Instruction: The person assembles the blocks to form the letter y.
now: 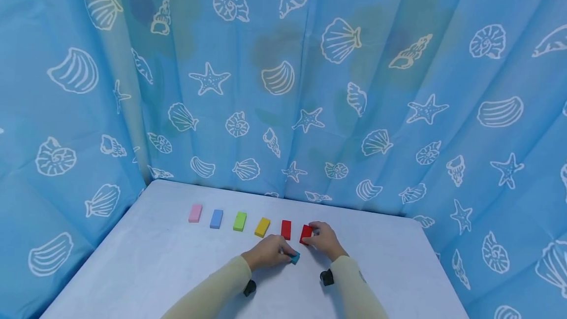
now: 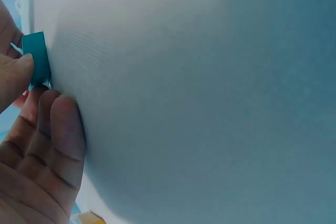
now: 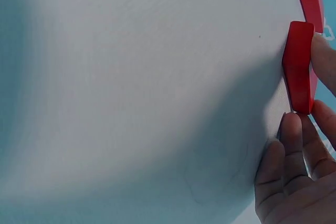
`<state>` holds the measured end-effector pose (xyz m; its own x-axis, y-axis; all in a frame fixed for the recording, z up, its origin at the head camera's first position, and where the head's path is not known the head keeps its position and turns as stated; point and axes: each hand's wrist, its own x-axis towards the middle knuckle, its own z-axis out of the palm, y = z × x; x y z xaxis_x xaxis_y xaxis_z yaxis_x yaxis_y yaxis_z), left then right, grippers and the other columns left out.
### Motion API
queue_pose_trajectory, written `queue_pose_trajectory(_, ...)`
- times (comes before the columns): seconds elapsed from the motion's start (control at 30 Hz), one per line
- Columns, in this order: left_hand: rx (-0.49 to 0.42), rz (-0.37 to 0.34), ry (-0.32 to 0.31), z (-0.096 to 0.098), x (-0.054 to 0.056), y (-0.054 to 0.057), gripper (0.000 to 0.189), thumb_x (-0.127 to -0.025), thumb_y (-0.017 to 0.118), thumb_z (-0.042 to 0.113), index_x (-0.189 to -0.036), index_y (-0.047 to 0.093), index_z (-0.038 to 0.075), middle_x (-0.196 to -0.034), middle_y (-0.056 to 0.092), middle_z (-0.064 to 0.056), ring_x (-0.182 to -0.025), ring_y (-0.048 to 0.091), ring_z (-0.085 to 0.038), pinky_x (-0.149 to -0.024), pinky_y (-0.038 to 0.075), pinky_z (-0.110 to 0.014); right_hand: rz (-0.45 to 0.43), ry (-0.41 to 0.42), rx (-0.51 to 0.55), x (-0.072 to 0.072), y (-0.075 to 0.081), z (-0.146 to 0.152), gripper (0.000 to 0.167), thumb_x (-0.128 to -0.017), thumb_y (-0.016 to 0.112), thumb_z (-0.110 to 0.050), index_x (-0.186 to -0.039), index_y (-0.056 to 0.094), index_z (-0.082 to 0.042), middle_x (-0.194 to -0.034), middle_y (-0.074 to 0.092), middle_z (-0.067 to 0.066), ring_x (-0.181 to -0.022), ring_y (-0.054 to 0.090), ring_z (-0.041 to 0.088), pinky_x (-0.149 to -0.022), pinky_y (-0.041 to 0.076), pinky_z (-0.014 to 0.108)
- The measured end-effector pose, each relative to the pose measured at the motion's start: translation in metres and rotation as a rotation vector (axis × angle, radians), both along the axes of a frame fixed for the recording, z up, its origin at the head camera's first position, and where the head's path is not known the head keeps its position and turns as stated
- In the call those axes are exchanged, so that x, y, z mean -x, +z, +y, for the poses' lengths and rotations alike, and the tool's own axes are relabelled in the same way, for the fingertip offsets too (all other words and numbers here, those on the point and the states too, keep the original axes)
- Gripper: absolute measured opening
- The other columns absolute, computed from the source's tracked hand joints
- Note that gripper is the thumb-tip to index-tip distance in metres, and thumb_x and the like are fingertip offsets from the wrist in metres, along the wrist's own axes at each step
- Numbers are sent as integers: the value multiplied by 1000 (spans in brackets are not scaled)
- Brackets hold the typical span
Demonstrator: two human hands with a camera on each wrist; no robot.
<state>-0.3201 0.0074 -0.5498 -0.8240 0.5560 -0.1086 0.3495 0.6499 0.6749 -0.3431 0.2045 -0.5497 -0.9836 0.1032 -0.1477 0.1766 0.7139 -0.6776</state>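
Note:
My left hand [image 1: 268, 251] pinches a teal block [image 1: 295, 258] between thumb and fingers, low over the table. In the left wrist view the thumb lies on the face of this teal block [image 2: 37, 59]. To the right, my right hand [image 1: 325, 239] holds a red block [image 1: 305, 234] at the right end of the row, thumb and fingertips at its sides. The right wrist view shows that red block [image 3: 299, 69] between thumb and fingers, close to the table surface. Just left of it lies another red block [image 1: 286, 230], touched by neither hand.
Leftward along the row lie a yellow block [image 1: 262, 227], a green block [image 1: 239, 221], a blue block [image 1: 216, 219] and a pink block [image 1: 195, 213], spaced apart. A white cloth covers the table [image 1: 177, 270]. Behind it hangs a blue shell-print curtain [image 1: 266, 112].

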Motion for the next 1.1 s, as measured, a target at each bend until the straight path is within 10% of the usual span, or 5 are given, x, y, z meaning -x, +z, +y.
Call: queue_pose_trajectory(1.1, -7, 98, -41, 28, 2, 0, 22, -85, 78, 19, -107, 79, 20, -89, 73, 14, -89, 62, -2, -78, 52, -20, 46, 18, 17, -12, -8, 15, 58, -79, 82, -15, -132, 59, -8, -123, 59, 13, -99, 55, 24, -86, 57, 40)
